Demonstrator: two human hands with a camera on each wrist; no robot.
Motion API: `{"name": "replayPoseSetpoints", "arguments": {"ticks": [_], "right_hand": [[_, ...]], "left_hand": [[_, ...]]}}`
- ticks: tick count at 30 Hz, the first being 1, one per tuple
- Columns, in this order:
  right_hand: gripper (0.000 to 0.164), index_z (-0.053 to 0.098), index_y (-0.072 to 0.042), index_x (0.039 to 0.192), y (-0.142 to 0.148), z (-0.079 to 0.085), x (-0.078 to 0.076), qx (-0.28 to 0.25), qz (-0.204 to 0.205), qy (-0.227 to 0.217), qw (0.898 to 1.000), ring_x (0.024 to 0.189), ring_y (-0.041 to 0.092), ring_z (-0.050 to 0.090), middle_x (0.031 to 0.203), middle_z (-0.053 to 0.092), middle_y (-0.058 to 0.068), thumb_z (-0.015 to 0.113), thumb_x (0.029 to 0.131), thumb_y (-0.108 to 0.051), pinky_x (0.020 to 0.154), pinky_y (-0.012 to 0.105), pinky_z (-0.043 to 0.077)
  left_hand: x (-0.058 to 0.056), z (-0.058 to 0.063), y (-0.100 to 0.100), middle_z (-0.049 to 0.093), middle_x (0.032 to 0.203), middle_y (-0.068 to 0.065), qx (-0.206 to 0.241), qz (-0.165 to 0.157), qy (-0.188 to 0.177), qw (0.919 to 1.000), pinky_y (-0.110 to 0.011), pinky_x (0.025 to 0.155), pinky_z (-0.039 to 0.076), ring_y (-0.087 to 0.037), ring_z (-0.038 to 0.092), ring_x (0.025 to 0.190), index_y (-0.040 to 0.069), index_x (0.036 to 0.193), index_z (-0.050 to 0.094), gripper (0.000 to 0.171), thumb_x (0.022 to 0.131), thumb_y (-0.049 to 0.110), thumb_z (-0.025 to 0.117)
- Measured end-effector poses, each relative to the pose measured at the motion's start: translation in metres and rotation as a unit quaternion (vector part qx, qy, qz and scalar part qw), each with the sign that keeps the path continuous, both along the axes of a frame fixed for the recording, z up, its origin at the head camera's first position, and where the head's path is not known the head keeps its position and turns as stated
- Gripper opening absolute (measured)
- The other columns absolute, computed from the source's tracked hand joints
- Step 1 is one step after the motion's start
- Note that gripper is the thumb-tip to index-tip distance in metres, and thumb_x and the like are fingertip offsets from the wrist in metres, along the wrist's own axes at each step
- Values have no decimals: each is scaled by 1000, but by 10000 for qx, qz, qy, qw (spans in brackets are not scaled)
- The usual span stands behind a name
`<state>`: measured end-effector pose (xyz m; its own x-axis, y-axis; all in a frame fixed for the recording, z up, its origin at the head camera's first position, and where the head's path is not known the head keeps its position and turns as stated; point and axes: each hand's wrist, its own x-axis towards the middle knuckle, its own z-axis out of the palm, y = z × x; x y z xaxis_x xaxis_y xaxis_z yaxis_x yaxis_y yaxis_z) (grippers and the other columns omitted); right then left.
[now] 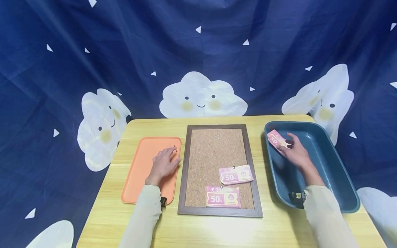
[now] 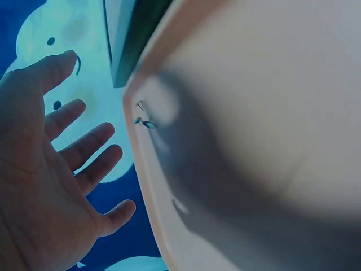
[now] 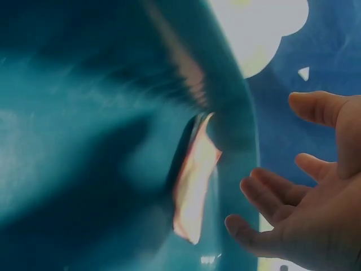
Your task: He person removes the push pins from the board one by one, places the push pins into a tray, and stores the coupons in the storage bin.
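My left hand (image 1: 163, 162) hovers over the orange tray (image 1: 136, 186), fingers spread and holding nothing. Several small push pins (image 2: 145, 123) lie by the tray's far right corner, close to its fingertips. On the right, my right hand (image 1: 296, 151) reaches into the dark teal bin (image 1: 313, 137). Its fingers are loosely bent near a pink 50 coupon (image 1: 274, 137) leaning at the bin's left wall. In the right wrist view a gap shows between the fingers and the coupon (image 3: 194, 189).
Between tray and bin lies a cork board (image 1: 214, 151) with a dark frame. A pinned lower coupon (image 1: 223, 198) lies straight on it; an upper coupon (image 1: 236, 175), also pinned, is tilted and overlaps the right frame edge. A blue cloud-print curtain (image 1: 149, 41) hangs behind the table.
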<state>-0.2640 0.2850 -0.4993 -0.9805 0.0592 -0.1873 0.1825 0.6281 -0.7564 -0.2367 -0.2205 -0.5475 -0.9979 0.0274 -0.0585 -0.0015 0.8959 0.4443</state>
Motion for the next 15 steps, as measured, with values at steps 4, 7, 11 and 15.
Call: {"name": "replayPoseSetpoints", "arguments": {"ticks": [4, 7, 11, 15], "right_hand": [[80, 13, -8, 154, -8, 11, 2, 45, 59, 128, 9999, 132, 47, 40, 147, 37, 31, 56, 95, -37, 100, 58, 39], [80, 14, -9, 155, -16, 18, 3, 106, 73, 202, 9997, 132, 47, 41, 148, 37, 30, 58, 94, -38, 100, 58, 39], [80, 15, -10, 154, -26, 26, 3, 154, 119, 238, 9995, 132, 45, 42, 148, 39, 28, 61, 93, -33, 98, 57, 41], [80, 15, -12, 154, -34, 31, 6, 230, 146, 273, 9993, 129, 44, 44, 147, 40, 26, 62, 92, -30, 96, 56, 41]], "left_hand": [[0, 4, 6, 43, 150, -7, 72, -106, 40, 9999, -60, 108, 23, -34, 38, 137, 21, 144, 44, 61, 92, 48, 58], [0, 7, 12, 42, 150, -7, 116, -167, 64, 9998, -60, 109, 20, -34, 37, 138, 22, 144, 44, 61, 91, 48, 59], [0, 10, 20, 42, 150, -6, 100, -233, 82, 9996, -59, 111, 18, -33, 36, 138, 23, 144, 44, 60, 91, 47, 60], [0, 11, 28, 44, 149, -3, 117, -350, 137, 9992, -57, 111, 18, -32, 37, 138, 22, 143, 46, 60, 91, 46, 61]]}}
